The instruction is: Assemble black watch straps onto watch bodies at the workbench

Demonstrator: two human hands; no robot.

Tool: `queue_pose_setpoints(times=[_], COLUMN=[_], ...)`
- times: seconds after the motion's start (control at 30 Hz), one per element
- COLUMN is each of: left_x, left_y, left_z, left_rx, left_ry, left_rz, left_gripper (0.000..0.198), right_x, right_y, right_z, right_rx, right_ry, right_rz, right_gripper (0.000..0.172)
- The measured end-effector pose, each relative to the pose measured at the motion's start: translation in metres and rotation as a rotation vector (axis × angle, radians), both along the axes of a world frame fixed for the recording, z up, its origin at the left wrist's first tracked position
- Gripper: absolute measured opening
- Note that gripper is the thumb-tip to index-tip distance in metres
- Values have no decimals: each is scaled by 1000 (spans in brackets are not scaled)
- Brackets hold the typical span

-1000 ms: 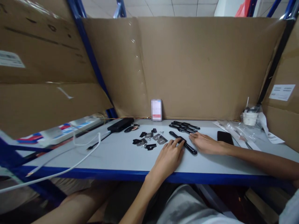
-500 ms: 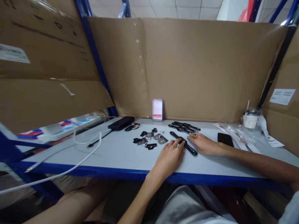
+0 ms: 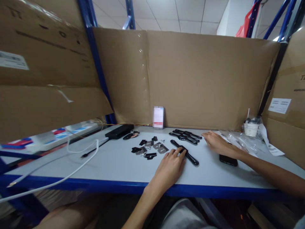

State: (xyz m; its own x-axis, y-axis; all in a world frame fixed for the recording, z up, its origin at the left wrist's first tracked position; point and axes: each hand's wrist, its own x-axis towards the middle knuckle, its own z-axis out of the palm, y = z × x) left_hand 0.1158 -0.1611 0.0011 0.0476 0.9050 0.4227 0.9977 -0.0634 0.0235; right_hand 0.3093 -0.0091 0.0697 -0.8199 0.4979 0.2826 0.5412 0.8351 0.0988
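Okay, cardboard panel upright across the back, grey worktop in front; good flat support, so best work down on it rather than in the air. Clear plastic crumpled at right, away from both sets of parts; best left alone.

Left hand back up, fingertips on the middle of the single black bar. Contact certain; cannot tell light press from pinch, thumb not clear. Right hand fingers bunched, just beside the right end of the pile of black bars. Nothing visible between the fingertips; cannot tell contact or grasp.

Pile: beyond the single bar, flat, overlapping. Likely to slide as a group when bumped; touch lightly, one end only. Single bar: flat, diagonal, near end to the right. Glossy, probably slippery; steady at the flat middle, even pressure, both rounded ends free.

Dark phone right under the right wrist; lift over, don't drag. Grey plates scattered left of the bar; mind the left knuckles. Small black parts among and near them. Silver bits too small to identify, probably easy to scatter; avoid sweeping.
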Motion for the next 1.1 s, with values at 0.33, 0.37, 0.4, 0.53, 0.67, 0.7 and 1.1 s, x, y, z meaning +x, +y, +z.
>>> queue_pose_setpoints(times=[0.33, 0.37, 0.4, 0.53, 0.67, 0.7, 1.1], left_x=[-2, -2, -2, -3, -15, -23, -61], left_y=[0, 0, 0, -4, -15, -19, -67], left_z=[-1, -1, -1, 5, 18, 21, 52], left_rx=[26, 23, 19, 13, 8, 13, 32], left_ry=[-38, -43, -51, -162, -284, -271, -150], left_rz=[-34, -46, -63, -185, -174, -116, 203], left_gripper=[41, 41, 41, 43, 42, 41, 26], right_x=[18, 12, 6, -21, -37, -38, -4], right_y=[-111, -114, -116, -113, -109, -109, -88], right_z=[-13, -16, -19, -30, -43, -46, -69], right_rx=[2, -4, -7, -11, 7, 8, 35], right_ry=[-107, -95, -85, -41, -50, -56, 75], right_rz=[-202, -232, -250, -270, -275, -272, -171], right_gripper=[29, 28, 27, 31, 27, 26, 31])
